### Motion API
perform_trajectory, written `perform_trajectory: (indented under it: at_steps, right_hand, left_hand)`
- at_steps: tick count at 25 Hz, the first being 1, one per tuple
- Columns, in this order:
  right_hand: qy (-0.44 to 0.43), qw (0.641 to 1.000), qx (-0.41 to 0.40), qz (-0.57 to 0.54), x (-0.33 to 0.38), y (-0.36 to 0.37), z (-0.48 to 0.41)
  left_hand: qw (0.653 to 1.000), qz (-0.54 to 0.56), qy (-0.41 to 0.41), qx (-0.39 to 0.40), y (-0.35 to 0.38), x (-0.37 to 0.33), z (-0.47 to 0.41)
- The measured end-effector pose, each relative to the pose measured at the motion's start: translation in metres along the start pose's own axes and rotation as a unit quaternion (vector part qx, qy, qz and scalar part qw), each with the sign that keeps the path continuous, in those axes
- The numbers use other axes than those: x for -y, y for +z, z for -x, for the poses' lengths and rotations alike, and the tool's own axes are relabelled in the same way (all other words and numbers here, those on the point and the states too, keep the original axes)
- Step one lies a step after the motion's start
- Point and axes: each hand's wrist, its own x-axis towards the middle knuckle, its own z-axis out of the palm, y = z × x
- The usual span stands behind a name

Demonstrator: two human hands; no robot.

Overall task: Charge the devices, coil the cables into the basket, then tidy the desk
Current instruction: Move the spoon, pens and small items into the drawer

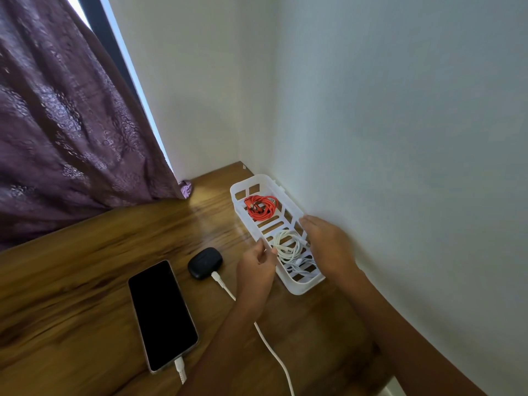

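White slotted plastic basket (297, 287): on wooden desk (85, 281), holding coiled red cable (261, 207) and coiled white cable (288, 247). Left hand (257, 267) pinches its left rim; right hand (325, 244), fingers straight, rests on right rim. Black smartphone (161, 315), black earbud case (204, 262): plugged in

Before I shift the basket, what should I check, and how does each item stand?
1. Phone plugged in: ok, the phone lead sits in its near end.
2. Earbud case plugged in: ok, the case lead meets its near side.
3. Phone actually charging: cannot tell, its screen is dark.
4. Red cable coiled inside the basket: ok, at the far end.
5. White cable coiled inside: ok, mid-basket.
6. Hold on the basket: ok, the left hand pinches the left rim and the right hand rests along the right rim.
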Motion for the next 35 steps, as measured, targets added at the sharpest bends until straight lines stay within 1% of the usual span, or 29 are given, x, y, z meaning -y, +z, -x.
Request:
perform_trajectory:
  at_steps: [4, 9, 11, 14, 17, 19, 21, 25, 27, 30, 35]
  right_hand:
    - [0.005, 0.999, 0.012, 0.036, 0.005, 0.000, -0.001]
    - [0.008, 1.000, -0.009, 0.028, 0.006, 0.005, 0.001]
    - [0.008, 0.999, -0.027, 0.021, 0.006, 0.005, 0.002]
    - [0.004, 0.998, -0.068, 0.007, 0.013, 0.004, 0.006]
    - [-0.011, 0.994, -0.104, 0.008, 0.023, 0.005, 0.013]
    - [-0.033, 0.987, -0.159, -0.019, 0.036, 0.007, 0.021]
    - [-0.027, 0.980, -0.190, -0.060, 0.050, 0.004, 0.026]
    - [-0.084, 0.958, -0.256, -0.093, 0.099, -0.007, 0.040]
    - [-0.115, 0.950, -0.270, -0.105, 0.132, -0.013, 0.056]
    - [-0.146, 0.941, -0.277, -0.127, 0.189, -0.017, 0.083]
    - [-0.229, 0.922, -0.259, -0.176, 0.323, 0.001, 0.168]
  left_hand:
    - [1.000, -0.010, -0.006, 0.003, 0.000, 0.000, 0.000]
    - [0.999, -0.043, -0.018, -0.016, 0.002, -0.005, -0.001]
    - [0.997, -0.071, -0.010, -0.027, 0.003, -0.010, 0.004]
    - [0.990, -0.130, 0.030, -0.043, 0.002, -0.021, 0.013]
    - [0.982, -0.169, 0.080, -0.041, -0.006, -0.031, 0.026]
    - [0.970, -0.206, 0.120, -0.049, -0.020, -0.037, 0.042]
    - [0.955, -0.248, 0.154, -0.061, -0.036, -0.043, 0.057]
    - [0.928, -0.287, 0.203, -0.122, -0.088, -0.046, 0.089]
    - [0.917, -0.299, 0.214, -0.154, -0.121, -0.041, 0.112]
    - [0.903, -0.312, 0.221, -0.197, -0.172, -0.031, 0.155]
    - [0.872, -0.336, 0.203, -0.292, -0.285, 0.012, 0.264]
